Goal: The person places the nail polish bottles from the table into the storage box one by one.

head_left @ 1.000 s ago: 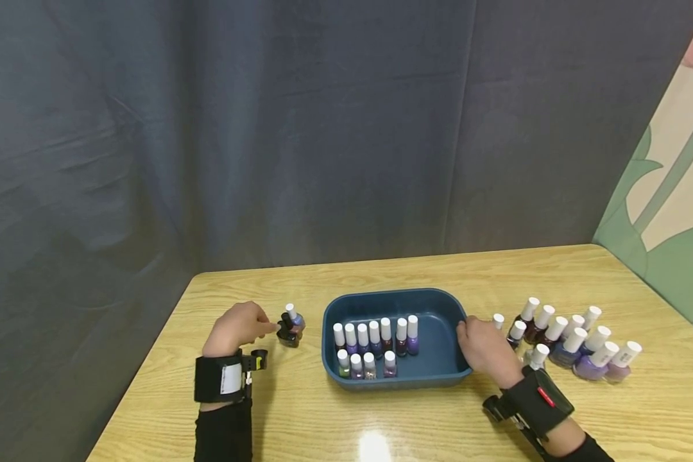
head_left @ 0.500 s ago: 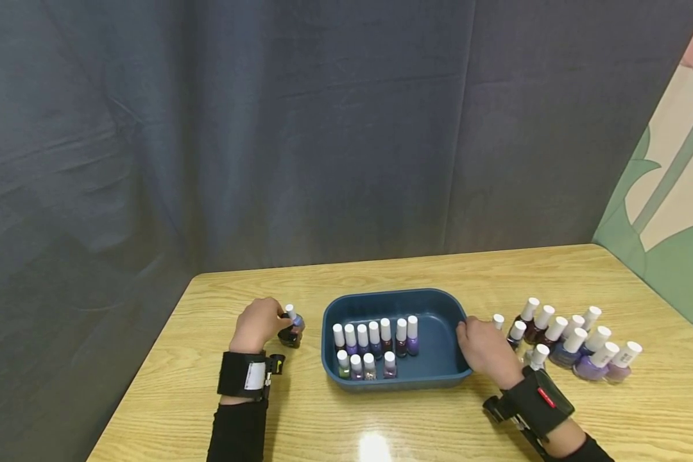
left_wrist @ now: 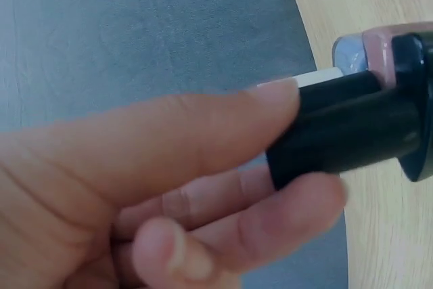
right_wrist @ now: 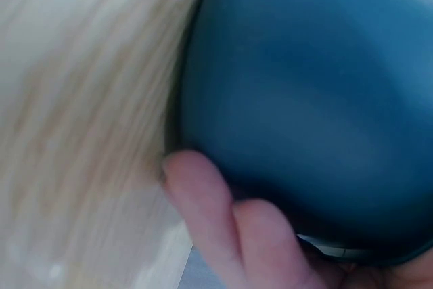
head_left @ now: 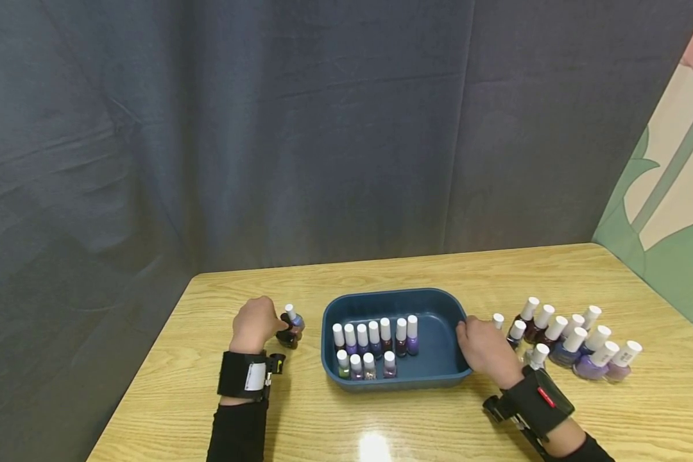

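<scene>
- the dark bottle [left_wrist: 414,109], glossy under a broad black cap [left_wrist: 352,137], is standing on the table left of the tray.
- a pinkish bottle [left_wrist: 380,55], also black-capped, and a pale blue bottle [left_wrist: 350,55] with a white cap are crowding its side in a close row.
- the left hand [head_left: 255,325] is pinching the black cap between thumb and finger, reaching in from the left and partly covering the dark bottle in the head view.
- the blue tray [head_left: 439,346] is sitting to the right, holding a back row of seven white-capped bottles [head_left: 375,333] and a front row of four [head_left: 369,367].
- the right hand [head_left: 487,350] is gripping the tray's right end, its fingers bending against the outer wall.
- a cluster of white-capped bottles [head_left: 568,350] is standing beyond it, the nearest being partly hidden by hand and wrist strap [head_left: 539,404].
- the wooden table [head_left: 317,423] is supporting everything; a grey cloth [head_left: 352,141] is hanging behind.
</scene>
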Tool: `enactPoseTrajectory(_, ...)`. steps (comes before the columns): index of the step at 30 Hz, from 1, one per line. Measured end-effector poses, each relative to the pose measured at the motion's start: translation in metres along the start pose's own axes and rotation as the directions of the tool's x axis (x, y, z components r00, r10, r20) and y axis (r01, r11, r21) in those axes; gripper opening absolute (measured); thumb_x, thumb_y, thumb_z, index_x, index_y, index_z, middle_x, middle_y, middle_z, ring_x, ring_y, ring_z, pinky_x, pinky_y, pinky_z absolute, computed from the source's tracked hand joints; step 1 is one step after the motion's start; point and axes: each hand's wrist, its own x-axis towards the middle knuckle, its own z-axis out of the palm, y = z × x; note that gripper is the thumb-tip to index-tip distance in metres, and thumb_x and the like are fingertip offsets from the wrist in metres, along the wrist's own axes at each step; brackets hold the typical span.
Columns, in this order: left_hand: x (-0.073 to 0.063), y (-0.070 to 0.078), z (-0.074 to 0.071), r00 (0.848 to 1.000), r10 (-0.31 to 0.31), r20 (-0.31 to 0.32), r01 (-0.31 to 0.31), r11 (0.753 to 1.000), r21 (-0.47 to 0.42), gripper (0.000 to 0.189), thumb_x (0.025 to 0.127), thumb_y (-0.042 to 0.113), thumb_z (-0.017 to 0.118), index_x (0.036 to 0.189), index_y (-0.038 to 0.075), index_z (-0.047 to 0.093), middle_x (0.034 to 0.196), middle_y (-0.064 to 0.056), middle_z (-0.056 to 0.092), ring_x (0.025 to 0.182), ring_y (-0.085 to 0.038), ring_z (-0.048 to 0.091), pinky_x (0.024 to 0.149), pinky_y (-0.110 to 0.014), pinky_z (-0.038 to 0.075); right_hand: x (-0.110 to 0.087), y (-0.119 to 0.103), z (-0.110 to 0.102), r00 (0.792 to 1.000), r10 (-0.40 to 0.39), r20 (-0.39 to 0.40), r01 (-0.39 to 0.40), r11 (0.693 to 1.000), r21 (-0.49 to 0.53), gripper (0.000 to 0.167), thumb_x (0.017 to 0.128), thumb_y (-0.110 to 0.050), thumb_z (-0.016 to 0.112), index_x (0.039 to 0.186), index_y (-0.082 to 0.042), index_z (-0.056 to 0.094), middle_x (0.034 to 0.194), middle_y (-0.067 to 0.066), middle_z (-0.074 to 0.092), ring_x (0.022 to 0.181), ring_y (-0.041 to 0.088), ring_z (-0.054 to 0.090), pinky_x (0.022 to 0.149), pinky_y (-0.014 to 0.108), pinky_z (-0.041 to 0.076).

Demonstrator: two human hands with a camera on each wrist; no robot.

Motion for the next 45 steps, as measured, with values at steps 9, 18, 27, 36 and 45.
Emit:
enactPoseTrajectory(9,-0.023,0.008,-0.022,0.998,0.056,-0.036,-0.057,0.998,-0.016,0.046,0.076,0.015,0.071,0.045,0.014,0.038,0.049,0.006,0.025,0.046,-0.009,0.026,0.043,-0.022,0.021,0.000,0.001,0.000,1.000,-0.011,-0.011,0.011,1.000,-0.004,0.030,0.094,-0.012,0.036,0.079,0.005,0.055,0.061,0.009,0.047,0.055,0.021,0.049,0.051,0.034,0.038)
enactPoseTrajectory(18,-0.064,0.038,-0.048,0.956,0.229,-0.185,-0.231,0.973,0.007,0.018,0.079,0.016,0.070,0.063,0.010,0.065,0.055,0.005,0.053,0.050,-0.010,0.043,0.046,-0.023,0.030,0.000,0.001,-0.001,1.000,-0.008,-0.010,0.008,1.000,-0.003,0.030,0.094,-0.012,0.035,0.080,0.006,0.055,0.062,0.009,0.047,0.056,0.021,0.050,0.052,0.035,0.039)
enactPoseTrajectory(27,-0.095,0.075,-0.043,0.836,0.492,-0.242,-0.490,0.869,0.072,0.009,0.078,0.021,0.072,0.074,0.014,0.067,0.063,0.006,0.059,0.052,-0.005,0.045,0.050,-0.019,0.035,0.001,-0.001,-0.002,1.000,-0.014,-0.003,0.014,1.000,0.018,0.030,0.095,-0.012,0.034,0.080,0.004,0.055,0.061,0.007,0.045,0.054,0.018,0.046,0.051,0.031,0.036)
enactPoseTrajectory(36,-0.095,0.120,-0.034,0.734,0.678,-0.043,-0.662,0.728,0.179,0.009,0.083,0.024,0.067,0.076,0.017,0.067,0.061,0.007,0.053,0.052,-0.003,0.043,0.051,-0.017,0.035,0.000,0.001,0.000,1.000,-0.004,-0.001,0.004,1.000,0.007,0.030,0.095,-0.012,0.035,0.081,0.005,0.056,0.062,0.008,0.047,0.054,0.020,0.048,0.051,0.033,0.037)
enactPoseTrajectory(45,-0.079,0.150,-0.007,0.693,0.721,-0.007,-0.697,0.672,0.250,0.020,0.085,0.021,0.066,0.066,0.015,0.061,0.052,0.007,0.034,0.046,-0.004,0.031,0.043,-0.017,0.023,-0.001,0.000,-0.001,1.000,-0.008,-0.003,0.008,1.000,0.014,0.030,0.095,-0.011,0.035,0.081,0.005,0.055,0.062,0.008,0.046,0.054,0.019,0.046,0.052,0.031,0.037)
